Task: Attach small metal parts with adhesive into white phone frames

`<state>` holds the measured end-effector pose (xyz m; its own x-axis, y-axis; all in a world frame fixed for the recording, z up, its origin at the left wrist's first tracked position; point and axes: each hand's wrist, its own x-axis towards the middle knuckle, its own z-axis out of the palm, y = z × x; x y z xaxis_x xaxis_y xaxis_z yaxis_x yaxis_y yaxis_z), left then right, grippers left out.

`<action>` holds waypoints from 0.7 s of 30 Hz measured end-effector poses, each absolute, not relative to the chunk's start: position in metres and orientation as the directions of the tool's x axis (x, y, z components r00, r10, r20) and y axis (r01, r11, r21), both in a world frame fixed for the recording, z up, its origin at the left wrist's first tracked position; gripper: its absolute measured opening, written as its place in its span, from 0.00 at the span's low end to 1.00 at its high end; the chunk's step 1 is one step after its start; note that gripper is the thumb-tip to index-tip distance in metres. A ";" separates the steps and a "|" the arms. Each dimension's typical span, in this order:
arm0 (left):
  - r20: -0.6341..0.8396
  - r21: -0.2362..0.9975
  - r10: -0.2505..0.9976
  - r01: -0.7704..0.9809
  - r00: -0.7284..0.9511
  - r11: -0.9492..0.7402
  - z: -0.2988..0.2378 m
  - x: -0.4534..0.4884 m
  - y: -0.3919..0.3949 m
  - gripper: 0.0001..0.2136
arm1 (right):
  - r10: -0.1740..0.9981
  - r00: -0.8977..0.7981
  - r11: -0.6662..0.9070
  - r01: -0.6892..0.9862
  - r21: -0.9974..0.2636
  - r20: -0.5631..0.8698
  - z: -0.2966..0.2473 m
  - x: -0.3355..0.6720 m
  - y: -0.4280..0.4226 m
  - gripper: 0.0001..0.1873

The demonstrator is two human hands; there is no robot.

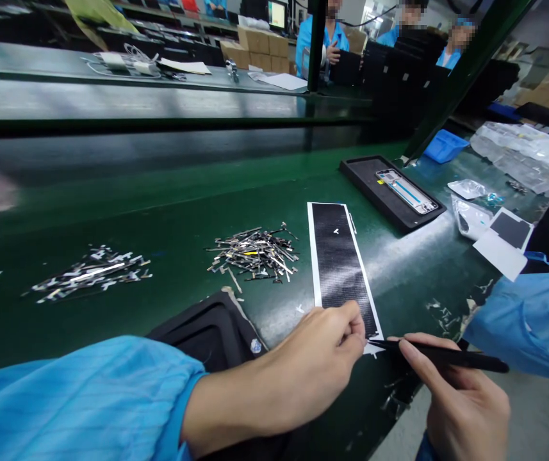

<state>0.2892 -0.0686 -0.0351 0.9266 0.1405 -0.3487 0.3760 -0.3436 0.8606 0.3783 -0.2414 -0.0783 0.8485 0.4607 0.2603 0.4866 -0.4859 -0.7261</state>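
Black tweezers [451, 356] lie in my right hand [466, 397], their tips pointing left. Those tips come up to the fingertips of my left hand [322, 352], which is closed in a pinch. What the pinch holds is too small and hidden to name. Under my left hand lies the lower end of a black sheet with a white border [339, 256]; a small white piece [336, 231] sits on its upper part. Left of the sheet is a heap of thin dark and silvery flex strips [255, 253], and a second strip heap [91, 274] lies farther left.
A black foam tray [360, 173] with a phone frame [409, 191] in it sits behind the sheet. Another black tray [207, 330] is partly under my left arm. Plastic bags [528, 153] and a blue bin [444, 146] stand at right. Several people in blue are across the bench.
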 end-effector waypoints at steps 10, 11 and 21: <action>-0.332 0.879 0.162 0.367 0.929 -0.304 -0.043 0.290 -0.069 0.09 | 0.480 0.802 -0.497 0.583 -0.642 0.357 -0.092 0.373 -0.244 0.12; -0.339 0.877 0.163 0.374 0.927 -0.303 -0.043 0.290 -0.069 0.09 | 0.454 0.817 -0.490 0.563 -0.666 0.356 -0.092 0.372 -0.244 0.11; -0.317 0.891 0.166 0.353 0.934 -0.286 -0.042 0.290 -0.069 0.10 | 0.384 0.863 -0.425 0.482 -0.767 0.329 -0.091 0.372 -0.238 0.06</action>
<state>0.2896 -0.0688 -0.0423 0.9337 0.1658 -0.3173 0.3535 -0.2860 0.8906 0.3724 -0.2384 -0.0914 0.8627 0.3839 0.3293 0.4816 -0.4247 -0.7666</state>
